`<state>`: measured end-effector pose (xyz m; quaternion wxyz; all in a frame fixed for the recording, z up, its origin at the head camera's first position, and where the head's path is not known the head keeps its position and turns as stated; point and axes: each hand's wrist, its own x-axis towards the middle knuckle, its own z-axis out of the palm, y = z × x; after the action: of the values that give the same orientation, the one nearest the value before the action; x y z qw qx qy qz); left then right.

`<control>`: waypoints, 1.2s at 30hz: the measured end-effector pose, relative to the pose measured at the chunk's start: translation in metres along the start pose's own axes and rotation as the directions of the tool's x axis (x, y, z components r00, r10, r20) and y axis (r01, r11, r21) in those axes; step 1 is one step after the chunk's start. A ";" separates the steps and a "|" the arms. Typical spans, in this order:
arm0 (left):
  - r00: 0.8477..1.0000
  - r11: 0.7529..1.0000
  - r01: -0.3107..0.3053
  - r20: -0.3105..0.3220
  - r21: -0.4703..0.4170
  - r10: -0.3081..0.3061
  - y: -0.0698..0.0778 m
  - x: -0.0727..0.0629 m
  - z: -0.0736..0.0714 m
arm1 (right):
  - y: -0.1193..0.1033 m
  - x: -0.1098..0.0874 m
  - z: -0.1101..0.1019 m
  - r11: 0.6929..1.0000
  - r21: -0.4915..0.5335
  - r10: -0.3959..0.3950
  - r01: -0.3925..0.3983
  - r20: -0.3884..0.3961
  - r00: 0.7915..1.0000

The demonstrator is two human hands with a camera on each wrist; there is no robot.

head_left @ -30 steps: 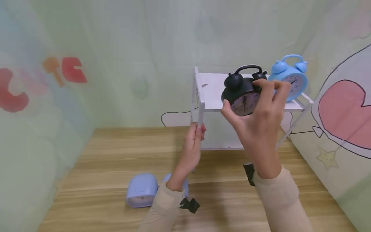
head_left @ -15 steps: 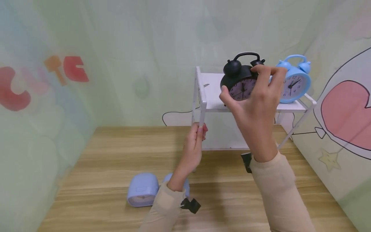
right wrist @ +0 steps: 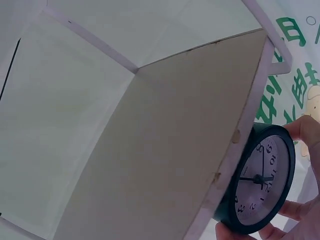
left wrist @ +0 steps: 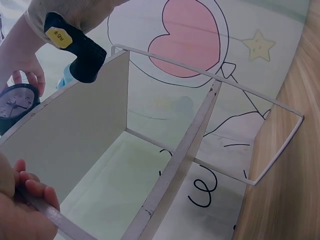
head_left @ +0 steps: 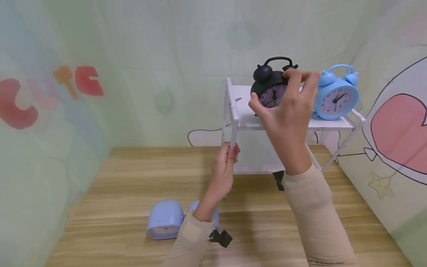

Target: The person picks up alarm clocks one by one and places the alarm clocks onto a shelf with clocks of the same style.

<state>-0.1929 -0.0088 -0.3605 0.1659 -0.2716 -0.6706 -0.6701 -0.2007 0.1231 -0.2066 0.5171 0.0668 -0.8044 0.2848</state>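
My right hand [head_left: 291, 109] grips a black twin-bell alarm clock [head_left: 269, 89], thumb at its left side and fingers over its top right. The clock is upright at the top shelf of a white two-tier rack [head_left: 245, 118]; in the right wrist view its dark rim [right wrist: 287, 185] sits right at the shelf's edge. Just to its right a light blue twin-bell alarm clock [head_left: 336, 98] stands on the same shelf, facing forward. My left hand [head_left: 222, 167] holds the rack's front left post, its fingers [left wrist: 37, 187] curled round the bar in the left wrist view.
Two lavender clocks are on the wooden table: one rounded clock [head_left: 165, 219] at the front left, the other [head_left: 215, 217] partly hidden behind my left forearm. Printed fabric walls surround the table, with a pink heart [head_left: 398, 126] on the right one.
The black clock has moved back and slightly left in my right hand, up against the top shelf, and come apart from the blue clock in view. My left hand keeps its grip on the post.
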 end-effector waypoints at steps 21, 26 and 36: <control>1.000 1.000 0.013 0.003 -0.020 -0.012 -0.001 0.000 0.001 | 0.006 0.004 0.013 0.999 -0.043 0.004 -0.002 0.052 0.999; 1.000 1.000 0.019 0.002 -0.018 -0.019 -0.002 -0.001 0.000 | 0.005 0.004 0.015 0.999 -0.048 0.026 -0.023 0.070 0.997; 1.000 1.000 0.025 0.002 -0.017 -0.025 -0.001 0.000 0.000 | 0.008 0.005 0.018 0.999 -0.044 0.013 -0.010 0.059 0.998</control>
<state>-0.1932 -0.0087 -0.3611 0.1546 -0.2650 -0.6684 -0.6776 -0.2206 0.1212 -0.2114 0.4928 0.0593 -0.8257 0.2680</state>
